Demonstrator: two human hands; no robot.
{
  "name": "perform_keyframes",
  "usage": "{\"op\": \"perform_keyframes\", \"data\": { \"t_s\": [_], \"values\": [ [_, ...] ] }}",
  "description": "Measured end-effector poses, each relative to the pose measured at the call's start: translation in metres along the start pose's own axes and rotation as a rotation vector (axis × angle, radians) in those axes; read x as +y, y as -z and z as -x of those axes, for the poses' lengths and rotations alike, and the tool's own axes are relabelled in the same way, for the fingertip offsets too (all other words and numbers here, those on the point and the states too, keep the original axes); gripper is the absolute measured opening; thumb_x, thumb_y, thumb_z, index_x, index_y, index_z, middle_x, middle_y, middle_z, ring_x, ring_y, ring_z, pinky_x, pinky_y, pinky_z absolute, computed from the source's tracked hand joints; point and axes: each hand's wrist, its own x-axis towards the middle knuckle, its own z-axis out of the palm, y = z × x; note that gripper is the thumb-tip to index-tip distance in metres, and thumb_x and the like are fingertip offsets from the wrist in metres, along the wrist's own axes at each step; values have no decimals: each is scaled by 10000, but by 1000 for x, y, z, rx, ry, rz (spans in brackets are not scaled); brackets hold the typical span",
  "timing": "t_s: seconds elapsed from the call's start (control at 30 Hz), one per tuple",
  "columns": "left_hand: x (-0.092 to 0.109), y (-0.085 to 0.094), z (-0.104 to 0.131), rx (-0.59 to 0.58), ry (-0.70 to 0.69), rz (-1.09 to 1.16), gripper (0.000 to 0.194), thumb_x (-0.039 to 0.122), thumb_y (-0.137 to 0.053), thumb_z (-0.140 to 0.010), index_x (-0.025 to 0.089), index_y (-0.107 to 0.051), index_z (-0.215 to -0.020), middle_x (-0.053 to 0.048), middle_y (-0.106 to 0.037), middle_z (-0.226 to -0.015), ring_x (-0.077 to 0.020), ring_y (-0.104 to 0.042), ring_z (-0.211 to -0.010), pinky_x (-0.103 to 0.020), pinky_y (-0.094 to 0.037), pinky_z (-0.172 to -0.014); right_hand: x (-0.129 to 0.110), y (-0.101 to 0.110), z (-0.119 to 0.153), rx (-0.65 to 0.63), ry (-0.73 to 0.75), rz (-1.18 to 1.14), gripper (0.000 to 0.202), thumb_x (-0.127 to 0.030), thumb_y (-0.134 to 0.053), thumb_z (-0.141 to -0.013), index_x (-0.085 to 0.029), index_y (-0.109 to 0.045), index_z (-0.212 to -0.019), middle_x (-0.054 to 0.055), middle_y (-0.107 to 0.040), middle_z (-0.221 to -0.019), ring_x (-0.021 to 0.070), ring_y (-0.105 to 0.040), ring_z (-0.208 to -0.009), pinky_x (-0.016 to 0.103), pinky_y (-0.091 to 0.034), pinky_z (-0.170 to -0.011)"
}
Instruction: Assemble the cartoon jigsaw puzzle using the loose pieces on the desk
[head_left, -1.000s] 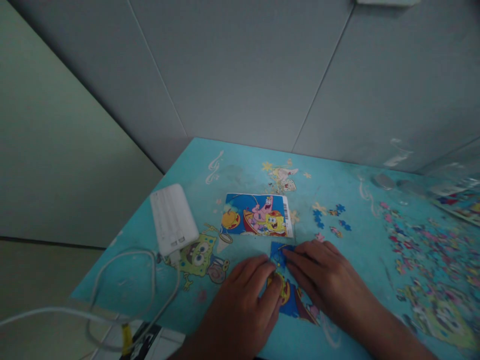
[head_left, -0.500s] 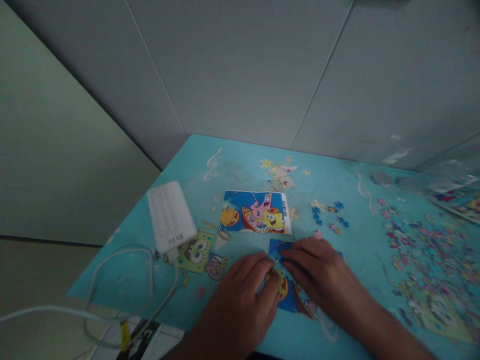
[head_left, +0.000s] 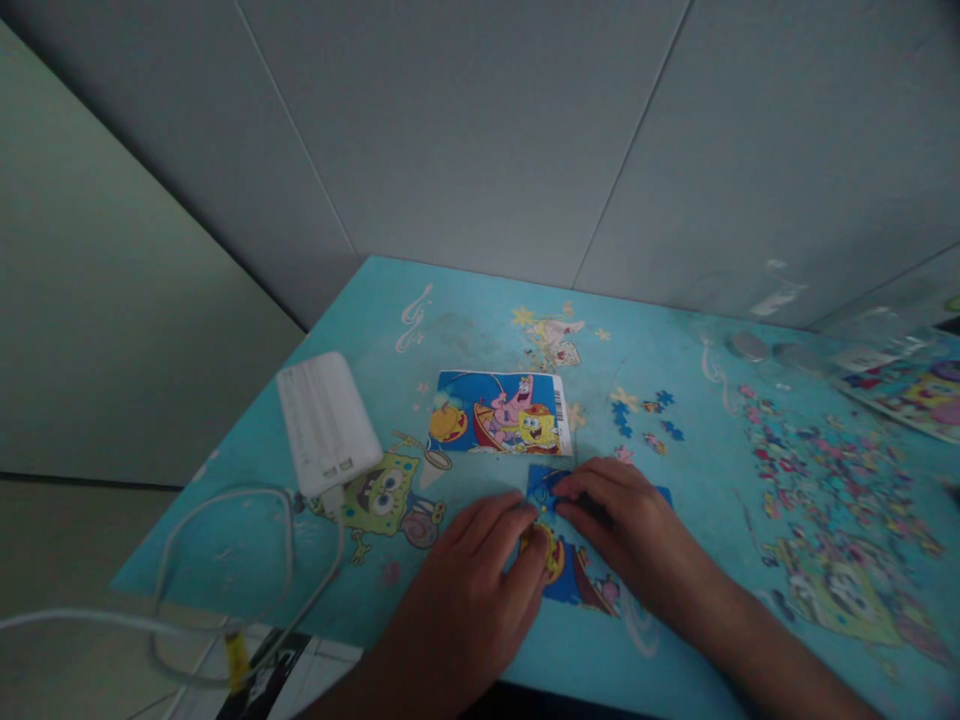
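A partly joined jigsaw puzzle (head_left: 574, 575) lies flat on the table, showing blue ground, a yellow burger and part of a brown boat. Against its left edge, my left hand (head_left: 487, 570) is closed, its bent fingers and thumb gripping the border. My right hand (head_left: 622, 520) reaches over the top of the puzzle, thumb and fingertips pinched on a blue puzzle piece (head_left: 553, 482) near the upper left corner. Both hands cover parts of the puzzle. Just behind it lies a reference picture card (head_left: 499, 412) with the same cartoon scene.
Several loose pieces (head_left: 622, 418) lie right of the card. A wide spread of mixed pieces (head_left: 832, 475) covers the table's right side, near a clear plastic bag (head_left: 877, 345) and a printed sheet (head_left: 911, 390). At left is a white power bank (head_left: 328, 425) with a looped white cable (head_left: 289, 545).
The whole view has shifted slightly, so things sit a little further left and up. Both hands stay at the puzzle, with only slight finger movement.
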Motion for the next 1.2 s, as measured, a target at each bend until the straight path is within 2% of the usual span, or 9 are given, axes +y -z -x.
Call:
{"op": "perform_keyframes", "data": {
  "t_s": [0.23,0.43,0.5,0.7,0.87,1.0,1.2],
  "values": [
    [0,0,2,-21,9,-5,239,151,-598,-955,134,-645,-1188,-119,-629,-1251,-293,-563,-1237,-497,-550,-1027,-1,3,0,12,5,-44,89,-182,-664,-961,-242,-692,-1022,10,-717,-986,197,-655,-934,390,-476,-904],
    [-2,1,1,-11,1,-4,231,146,-592,-950,123,-649,-1173,-123,-634,-1233,-292,-576,-1215,-494,-558,-1016,-3,3,2,24,-25,-82,78,-186,-660,-958,-247,-708,-962,-3,-720,-906,189,-668,-858,364,-494,-821],
    [-2,1,1,-11,-2,-9,235,146,-587,-950,124,-649,-1176,-125,-633,-1235,-297,-576,-1216,-499,-561,-1011,-3,1,2,23,-36,-102,96,-186,-652,-960,-253,-712,-995,2,-721,-923,191,-672,-870,363,-505,-824],
    [0,0,1,-20,2,-16,240,151,-582,-954,125,-646,-1183,-125,-637,-1217,-299,-581,-1214,-495,-567,-1003,-4,1,1,21,26,-116,290,-178,-593,-995,-258,-681,-1261,50,-716,-1034,207,-667,-949,383,-538,-853],
    [-1,-1,3,-24,7,-4,226,159,-581,-961,140,-646,-1177,-119,-631,-1239,-292,-574,-1224,-493,-555,-1016,-7,7,0,55,81,-111,318,-153,-544,-1009,-261,-699,-1265,67,-704,-1065,205,-666,-966,382,-553,-872],
    [-1,0,2,-34,11,14,245,154,-578,-962,139,-635,-1200,-119,-617,-1264,-290,-553,-1250,-493,-542,-1031,-9,12,0,78,31,-123,364,-141,-509,-1009,-269,-684,-1301,73,-677,-1065,196,-667,-965,352,-571,-855],
    [1,4,-1,-26,23,14,223,164,-550,-980,140,-642,-1181,-117,-627,-1243,-290,-562,-1237,-484,-542,-1033,-7,14,2,92,-25,-105,290,-218,-514,-1022,-265,-709,-1231,76,-695,-1061,207,-680,-955,356,-579,-838]
  ]
}}
